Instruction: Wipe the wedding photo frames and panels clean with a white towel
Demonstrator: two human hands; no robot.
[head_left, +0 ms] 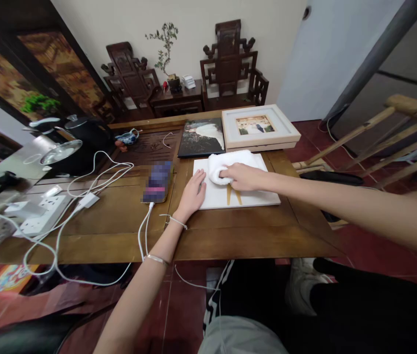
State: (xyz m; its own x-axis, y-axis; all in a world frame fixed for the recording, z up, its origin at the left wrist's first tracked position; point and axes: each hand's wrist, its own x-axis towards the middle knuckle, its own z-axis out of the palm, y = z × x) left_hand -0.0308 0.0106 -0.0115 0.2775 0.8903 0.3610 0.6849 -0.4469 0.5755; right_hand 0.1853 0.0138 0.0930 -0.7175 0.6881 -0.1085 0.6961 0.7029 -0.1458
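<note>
A flat white board point(260, 196) with two gold-brown strips point(229, 195) on it lies on the wooden table point(237, 241). My right hand point(245, 177) grips a folded white cloth point(239, 160) and presses it on the board's upper part. The cloth covers part of the surface beneath it. My left hand point(193, 191) rests along the board's left edge, fingers stretched out and holding nothing.
Behind the board are a dark wedding photo panel point(203, 137) and a white framed picture point(260, 125). To the left lie a charging phone point(157, 182), white cables point(94, 182), a power strip point(46, 215) and a black pot point(64, 157). A bamboo chair point(366, 132) stands at right.
</note>
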